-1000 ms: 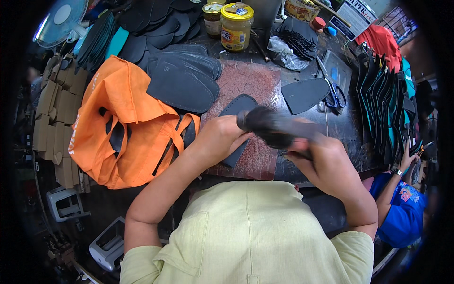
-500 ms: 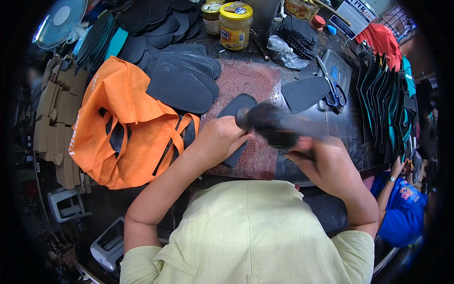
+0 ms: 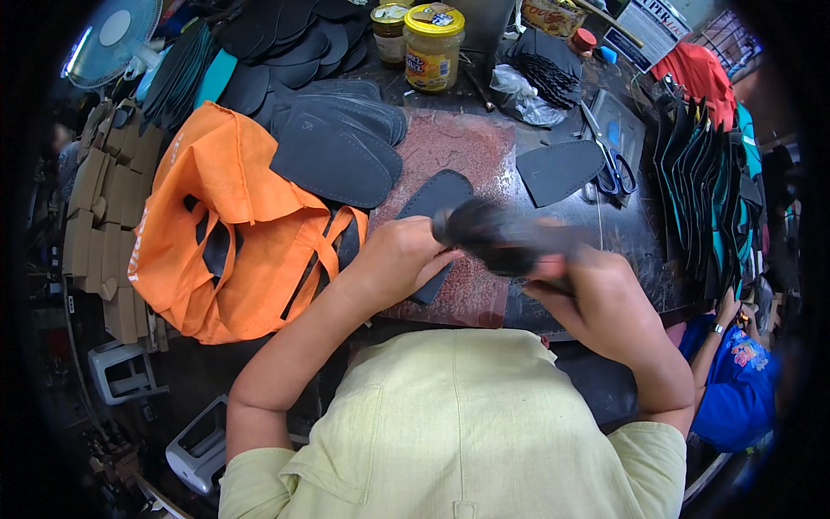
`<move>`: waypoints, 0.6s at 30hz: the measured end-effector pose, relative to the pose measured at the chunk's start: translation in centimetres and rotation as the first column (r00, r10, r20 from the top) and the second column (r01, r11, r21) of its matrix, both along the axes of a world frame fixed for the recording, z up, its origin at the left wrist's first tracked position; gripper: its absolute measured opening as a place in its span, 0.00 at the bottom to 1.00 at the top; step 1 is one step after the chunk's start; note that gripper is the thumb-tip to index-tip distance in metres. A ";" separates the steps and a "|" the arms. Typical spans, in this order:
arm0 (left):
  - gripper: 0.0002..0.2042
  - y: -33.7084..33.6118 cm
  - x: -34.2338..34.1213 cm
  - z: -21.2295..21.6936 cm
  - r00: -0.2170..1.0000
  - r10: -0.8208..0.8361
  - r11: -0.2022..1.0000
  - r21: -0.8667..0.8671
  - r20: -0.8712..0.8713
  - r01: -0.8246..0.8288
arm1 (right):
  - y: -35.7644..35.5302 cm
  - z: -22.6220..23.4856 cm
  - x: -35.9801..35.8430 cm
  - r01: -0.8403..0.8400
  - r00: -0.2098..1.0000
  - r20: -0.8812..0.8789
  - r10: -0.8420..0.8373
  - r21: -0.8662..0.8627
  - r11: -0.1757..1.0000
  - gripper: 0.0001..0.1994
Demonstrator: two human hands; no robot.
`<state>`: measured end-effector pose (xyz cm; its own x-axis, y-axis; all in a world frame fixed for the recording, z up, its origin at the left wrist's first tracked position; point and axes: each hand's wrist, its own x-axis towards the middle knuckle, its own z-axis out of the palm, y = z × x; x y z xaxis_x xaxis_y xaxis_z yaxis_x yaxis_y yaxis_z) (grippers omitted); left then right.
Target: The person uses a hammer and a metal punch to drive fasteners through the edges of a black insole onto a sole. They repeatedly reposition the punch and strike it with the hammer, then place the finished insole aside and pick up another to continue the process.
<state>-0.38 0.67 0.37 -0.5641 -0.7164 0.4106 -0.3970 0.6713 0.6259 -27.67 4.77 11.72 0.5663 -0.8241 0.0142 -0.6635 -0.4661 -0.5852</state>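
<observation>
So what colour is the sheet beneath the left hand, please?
The sheet is reddish brown with paler speckles, best seen in the head view.

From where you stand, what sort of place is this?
Possibly a small shoe or leather workshop: a pile of dark, rounded pieces lies on the workbench, with scissors to the right and another dark piece at the left hand.
</observation>
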 end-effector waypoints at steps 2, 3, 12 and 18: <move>0.07 0.2 0.0 0.1 1.000 0.006 0.999 0.037 0.005 -0.006 | -0.4 0.7 0.4 -0.003 0.995 -0.101 -0.002 -0.047 0.999 0.30; 0.07 0.2 0.0 0.2 1.000 0.011 0.999 0.053 0.007 -0.012 | -0.5 1.1 0.4 -0.008 0.996 -0.091 0.003 -0.051 0.999 0.29; 0.08 0.2 0.2 -0.1 1.000 0.017 0.996 0.084 0.019 -0.018 | 0.2 0.8 -0.1 -0.014 0.982 0.177 0.061 -0.256 0.966 0.25; 0.07 0.4 0.9 0.3 0.996 0.079 0.947 0.315 -0.050 -0.060 | -1.7 -0.3 0.4 0.065 0.998 0.008 -0.064 -0.032 0.997 0.18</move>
